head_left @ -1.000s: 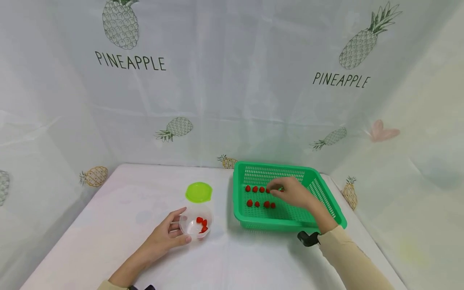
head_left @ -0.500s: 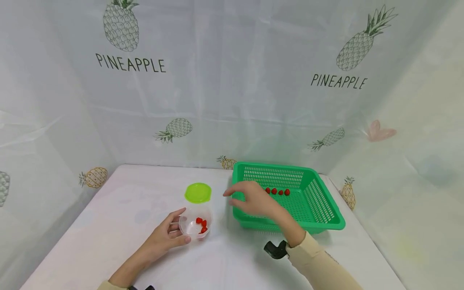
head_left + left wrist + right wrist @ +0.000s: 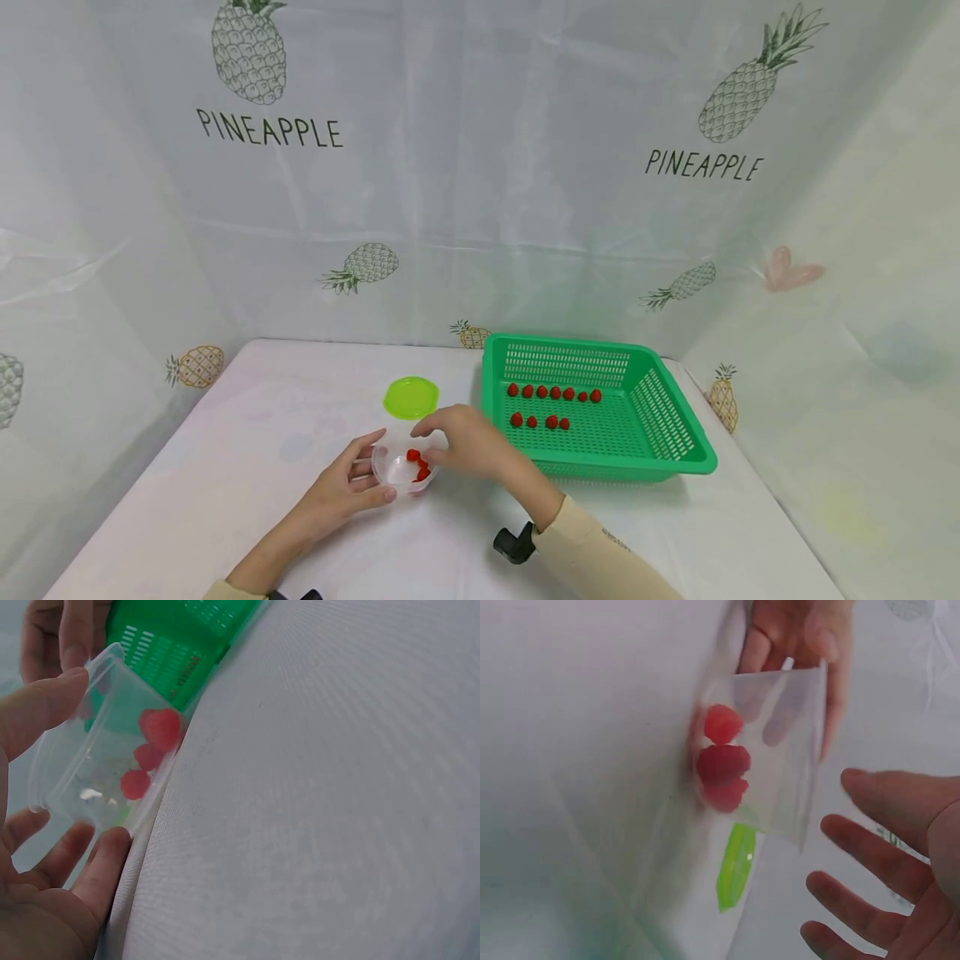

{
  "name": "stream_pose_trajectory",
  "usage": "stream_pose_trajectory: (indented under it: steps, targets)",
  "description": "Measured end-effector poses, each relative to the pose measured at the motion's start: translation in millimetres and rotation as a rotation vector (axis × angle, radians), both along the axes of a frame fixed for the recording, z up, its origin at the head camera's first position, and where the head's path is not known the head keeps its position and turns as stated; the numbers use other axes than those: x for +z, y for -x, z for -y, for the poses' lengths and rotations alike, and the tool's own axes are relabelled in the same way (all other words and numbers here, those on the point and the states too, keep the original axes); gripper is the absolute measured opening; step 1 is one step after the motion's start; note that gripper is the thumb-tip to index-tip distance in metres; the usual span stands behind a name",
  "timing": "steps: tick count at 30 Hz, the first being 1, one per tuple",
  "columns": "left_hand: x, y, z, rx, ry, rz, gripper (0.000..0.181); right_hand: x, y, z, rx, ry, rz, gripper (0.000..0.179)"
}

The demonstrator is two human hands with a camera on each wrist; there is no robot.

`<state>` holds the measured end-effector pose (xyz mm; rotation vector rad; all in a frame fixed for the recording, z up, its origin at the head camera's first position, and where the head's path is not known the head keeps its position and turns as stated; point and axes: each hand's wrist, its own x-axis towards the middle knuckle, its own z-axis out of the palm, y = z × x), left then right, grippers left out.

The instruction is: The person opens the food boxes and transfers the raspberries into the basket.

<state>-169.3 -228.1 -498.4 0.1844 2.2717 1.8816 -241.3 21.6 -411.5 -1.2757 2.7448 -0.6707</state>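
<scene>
My left hand (image 3: 337, 487) grips a clear plastic tub (image 3: 390, 473) from its left side, thumb and fingers around the wall. Several red raspberries (image 3: 724, 763) lie at the bottom of the tub, as both wrist views show. At the tub's right rim hovers my right hand (image 3: 474, 446), its fingers apart and holding nothing; the right wrist view shows them spread beside the tub's mouth. To the right, a green slotted basket (image 3: 607, 468) holds two rows of red berries (image 3: 552, 422), the back row longer than the front one.
A bright green lid (image 3: 412, 398) lies flat behind the tub. The white-covered table (image 3: 300, 400) meets a hanging curtain (image 3: 465, 208) printed with pineapples at the back. The basket's front wall stands just right of my right wrist.
My right hand has moved left from over the basket's back row to the tub's rim, uncovering both berry rows. My left hand and the tub have stayed in place.
</scene>
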Motion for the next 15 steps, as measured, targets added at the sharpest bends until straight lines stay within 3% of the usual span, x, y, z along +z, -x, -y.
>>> stream_pose_trajectory:
  steps: [6,15]
  targets:
    - [-0.8,-1.7,1.9,0.004,-0.002,0.007,0.094,-10.9,-1.9,16,-0.011,-0.063,-0.079,0.028]
    - [-2.7,0.1,2.0,-0.014,-0.018,-0.005,0.093,-20.8,-5.5,25,-0.085,-0.026,0.047,0.028]
